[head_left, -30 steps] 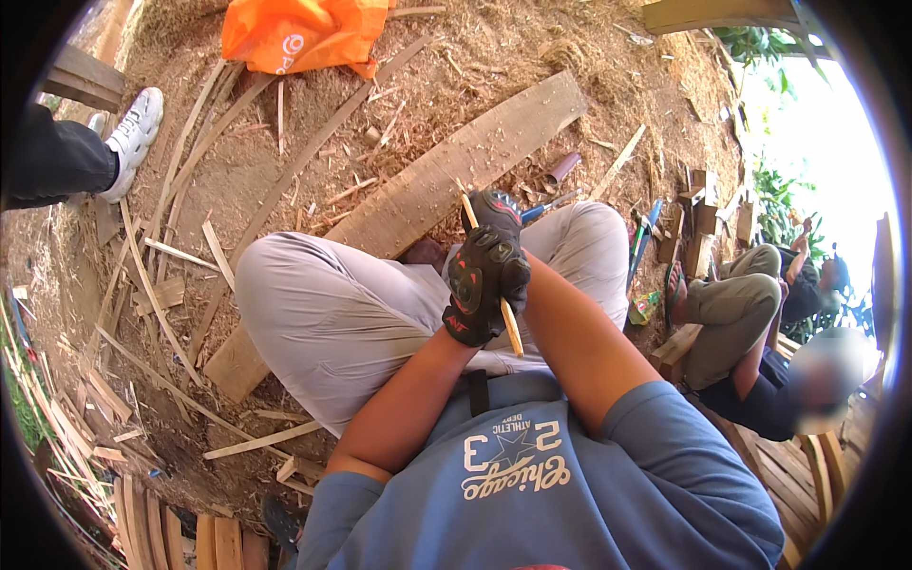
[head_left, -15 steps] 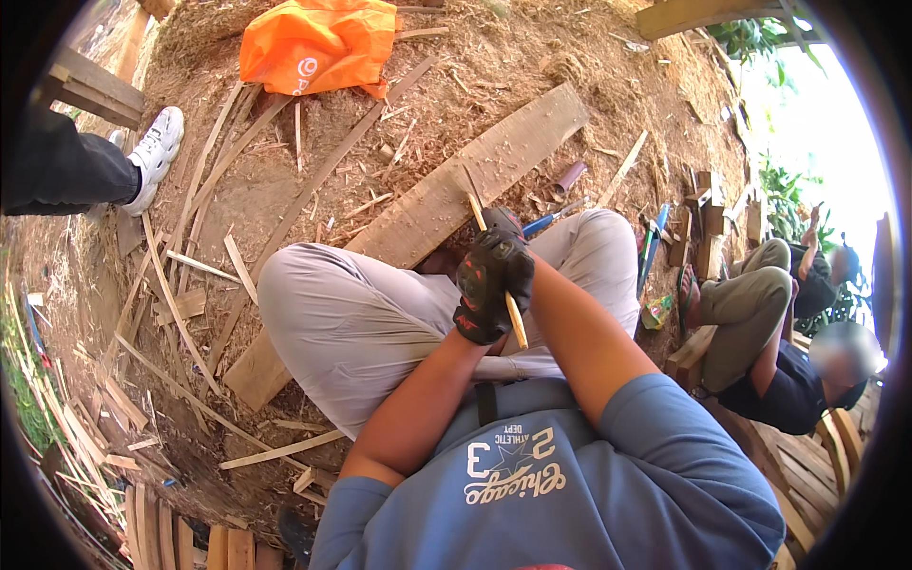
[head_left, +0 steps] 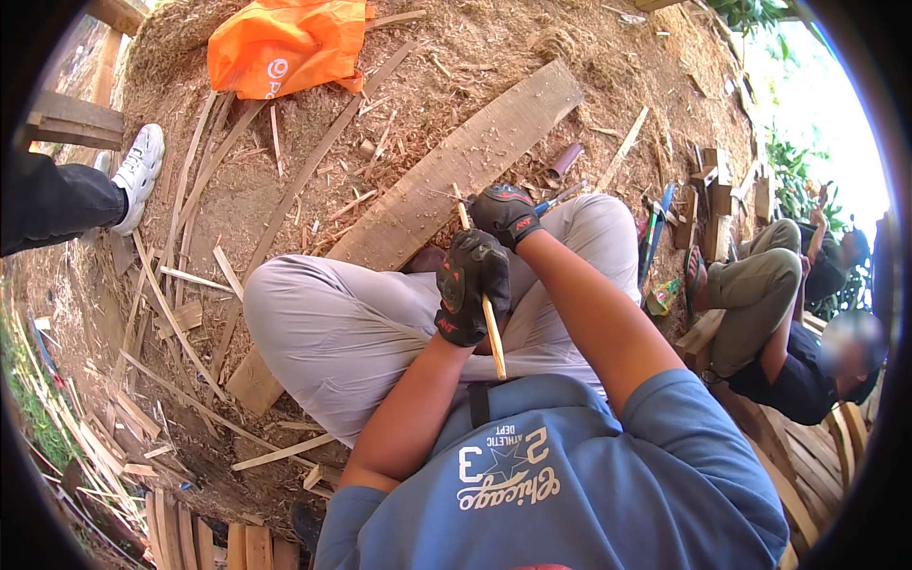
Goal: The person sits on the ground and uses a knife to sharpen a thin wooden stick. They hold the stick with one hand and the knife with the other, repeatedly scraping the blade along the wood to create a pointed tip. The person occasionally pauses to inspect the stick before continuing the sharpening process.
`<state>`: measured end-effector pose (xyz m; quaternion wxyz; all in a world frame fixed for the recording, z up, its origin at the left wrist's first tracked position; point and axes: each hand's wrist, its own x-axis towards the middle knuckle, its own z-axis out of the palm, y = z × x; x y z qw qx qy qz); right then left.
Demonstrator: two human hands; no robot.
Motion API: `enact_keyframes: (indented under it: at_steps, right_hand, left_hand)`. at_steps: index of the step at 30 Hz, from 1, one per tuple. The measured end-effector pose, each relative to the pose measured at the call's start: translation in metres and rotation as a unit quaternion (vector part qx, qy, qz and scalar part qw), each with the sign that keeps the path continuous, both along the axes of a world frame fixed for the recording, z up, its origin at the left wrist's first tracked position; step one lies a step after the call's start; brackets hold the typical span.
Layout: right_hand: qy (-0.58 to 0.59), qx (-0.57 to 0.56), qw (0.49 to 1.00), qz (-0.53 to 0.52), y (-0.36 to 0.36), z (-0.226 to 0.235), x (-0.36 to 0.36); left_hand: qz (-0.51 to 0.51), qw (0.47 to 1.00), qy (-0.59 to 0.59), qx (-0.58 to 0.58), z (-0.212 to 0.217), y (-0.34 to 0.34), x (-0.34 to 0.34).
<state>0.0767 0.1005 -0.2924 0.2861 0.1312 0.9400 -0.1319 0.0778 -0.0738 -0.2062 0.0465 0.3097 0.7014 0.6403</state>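
My left hand (head_left: 470, 288), in a black glove with red marks, is closed around a thin, pale wooden stick (head_left: 493, 339). The stick slants between my folded legs, its lower end near my waist and its upper end beyond the hand. Just above and to the right, my gloved right hand (head_left: 505, 210) is closed beside the stick's upper part. What its fingers hold is hidden. Beyond my hands, a wide wooden plank (head_left: 456, 157) lies slanted on the ground, sprinkled with shavings. A blue-handled tool (head_left: 543, 206) lies by my right knee, partly covered.
An orange bag (head_left: 285, 47) lies at the far left. A person's white shoe (head_left: 141, 179) stands below it. Wood strips and shavings cover the ground. A brown tube (head_left: 567, 160) lies right of the plank. Seated people (head_left: 760, 285) are at the right, near wood blocks (head_left: 717, 195).
My hands have moved apart; the right now sits above and to the right of the left. The stick has shifted down toward my waist. The whole view has turned slightly.
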Motion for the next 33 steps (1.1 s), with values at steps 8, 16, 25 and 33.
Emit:
enact_keyframes:
  at_steps: [8, 16, 25, 33]
  right_hand:
    - [0.024, 0.029, 0.999, -0.024, -0.008, -0.004, 0.001]
    - [-0.024, 0.042, 0.996, -0.07, -0.01, -0.001, -0.008]
    - [0.011, 0.077, 0.992, -0.097, 0.003, -0.031, 0.006]
    - [0.049, 0.006, 0.998, 0.045, 0.013, -0.025, 0.016]
  left_hand:
    - [-0.001, 0.999, -0.013, -0.031, 0.001, -0.005, 0.001]
    - [0.008, 0.998, -0.04, -0.052, 0.01, -0.005, -0.001]
    - [0.009, 0.998, -0.032, -0.051, 0.007, -0.006, -0.002]
    - [0.036, 0.999, -0.037, 0.008, 0.01, -0.006, -0.006]
